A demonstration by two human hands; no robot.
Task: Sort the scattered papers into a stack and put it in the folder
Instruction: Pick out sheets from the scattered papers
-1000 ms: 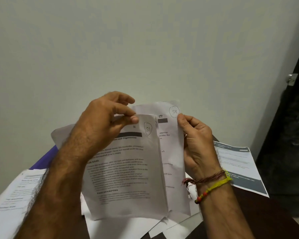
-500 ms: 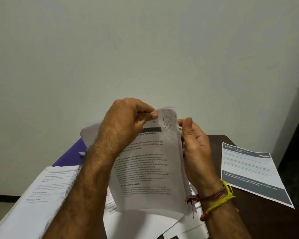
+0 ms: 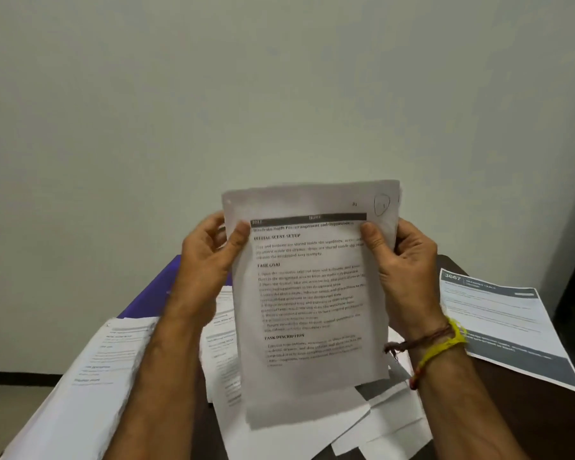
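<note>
I hold a small stack of printed papers (image 3: 312, 293) upright in front of me, above the table. My left hand (image 3: 210, 260) grips its left edge, thumb on the front sheet. My right hand (image 3: 402, 263) grips the right edge the same way. The top sheet shows black text and a dark header bar. Behind my left hand lies the purple folder (image 3: 166, 287), mostly hidden. Several loose sheets (image 3: 312, 436) lie scattered on the table below the held stack.
A dark brown table (image 3: 518, 419) carries everything. One sheet with grey bands (image 3: 505, 327) lies at the right. Another printed sheet (image 3: 90, 376) hangs over the table's left edge. A plain pale wall stands behind the table, and something dark stands at the far right.
My left hand has moved from the top right corner of the front sheet to the stack's left edge. The sheets now lie squared together, held by both hands and raised a little.
</note>
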